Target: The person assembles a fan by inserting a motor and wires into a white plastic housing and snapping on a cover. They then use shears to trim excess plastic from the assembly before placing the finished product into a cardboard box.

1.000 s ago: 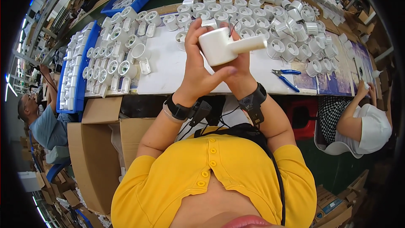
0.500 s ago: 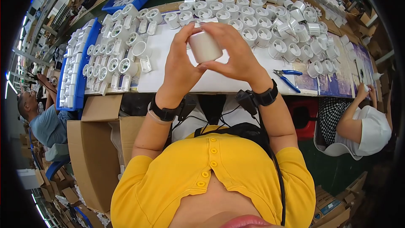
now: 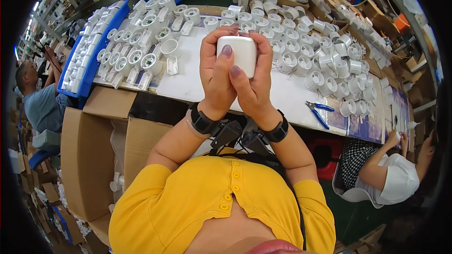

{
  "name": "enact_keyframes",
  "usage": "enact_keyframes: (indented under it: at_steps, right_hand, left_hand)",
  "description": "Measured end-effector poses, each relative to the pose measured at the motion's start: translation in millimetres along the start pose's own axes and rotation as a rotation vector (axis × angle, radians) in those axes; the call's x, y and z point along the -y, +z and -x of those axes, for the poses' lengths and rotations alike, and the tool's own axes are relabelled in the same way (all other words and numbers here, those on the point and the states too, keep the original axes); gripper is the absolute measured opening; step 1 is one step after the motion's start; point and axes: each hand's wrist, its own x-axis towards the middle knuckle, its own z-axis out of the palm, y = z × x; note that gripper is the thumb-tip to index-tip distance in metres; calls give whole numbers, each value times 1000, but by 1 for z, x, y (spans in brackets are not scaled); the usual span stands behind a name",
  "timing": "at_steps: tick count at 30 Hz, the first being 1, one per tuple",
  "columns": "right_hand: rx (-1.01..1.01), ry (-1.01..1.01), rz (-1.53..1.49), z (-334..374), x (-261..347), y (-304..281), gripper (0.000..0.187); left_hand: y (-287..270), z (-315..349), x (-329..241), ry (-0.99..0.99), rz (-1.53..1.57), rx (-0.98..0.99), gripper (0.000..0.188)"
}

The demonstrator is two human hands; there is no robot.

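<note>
I can see the left hand (image 3: 217, 77) and right hand (image 3: 258, 77) clamped together around a white plastic housing (image 3: 242, 51), raised over the worktop (image 3: 188, 82), in from its near edge. Blue-handled pliers (image 3: 319, 114) lie close to that edge, rightward; white cups (image 3: 306, 62) crowd toward the far edge; a blue tray (image 3: 98, 61) fills the left end.

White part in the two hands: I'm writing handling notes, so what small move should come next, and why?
Probably lift the right thumb off the white part to show more of it: the left hand and right hand clasp it from both sides, and both thumbs lie over its near face, hiding some of it.
</note>
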Motion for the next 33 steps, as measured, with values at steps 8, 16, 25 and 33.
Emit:
enact_keyframes:
  at_steps: [8, 16, 25, 33]
  right_hand:
    - [-5, 86, -198, 2, -17, 2, 56]
    - [-51, 226, -509, 3, -11, 11, 50]
    - [-25, -9, -45, 9, -24, 27, 39]
    - [9, 126, -110, 8, -28, 20, 35]
  left_hand:
    - [-19, -7, 8, 148, -312, -3, 25]
    - [-22, -13, -3, 431, -679, 84, 23]
    - [-38, -3, 4, 384, -709, -78, 21]
    - [-48, 0, 10, 428, -861, -48, 22]
